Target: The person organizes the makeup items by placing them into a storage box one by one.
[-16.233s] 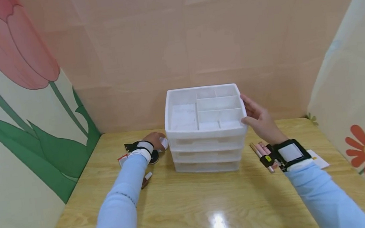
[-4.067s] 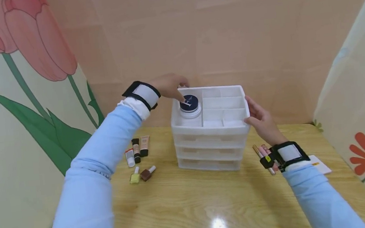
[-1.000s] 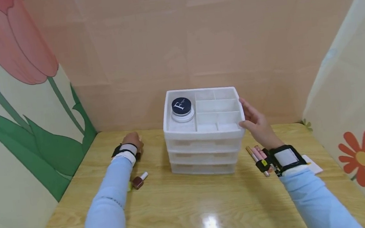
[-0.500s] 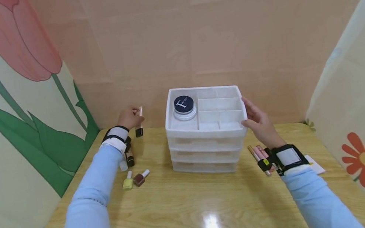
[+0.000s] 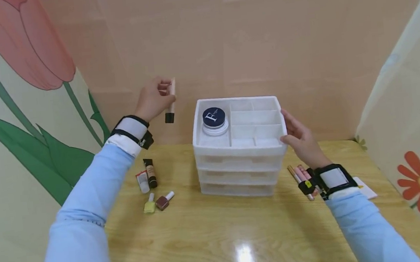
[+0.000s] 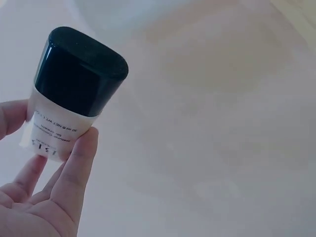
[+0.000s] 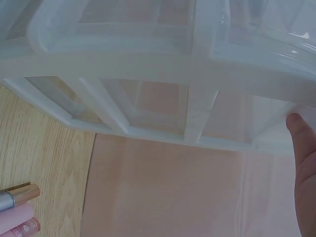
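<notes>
The left hand [image 5: 151,99] is holding a small beige tube [image 5: 170,101] in the air, cap end pointing down, to the left of the white drawer unit [image 5: 241,162] and above the table's [image 5: 213,237] far left part; the tube is touching nothing but the hand. In the left wrist view the fingers [image 6: 74,173] are curling round the pale body of the tube [image 6: 69,98], pinching it between thumb and fingertips, while its black cap [image 6: 81,71] is sticking out free. The right hand [image 5: 300,138] is resting against the right side of the drawer unit at its top tray, fingers fairly straight and close together, thumb lying along the rim; the right wrist view shows only one fingertip [image 7: 302,148] pressing on the clear plastic wall [image 7: 197,64]. A round jar with a dark lid [image 5: 214,120] is sitting in the top tray's left compartment. On the table near its left edge, a small white tube [image 5: 143,182] and a black-capped tube [image 5: 150,172] are lying side by side, with a yellow nail polish bottle [image 5: 149,204] and a brown one [image 5: 163,200] just in front of them. Several pink and gold pens [image 5: 300,176] are lying on the table to the right of the drawer unit, beside the right wrist, and a white card [image 5: 366,187] is lying further right.
</notes>
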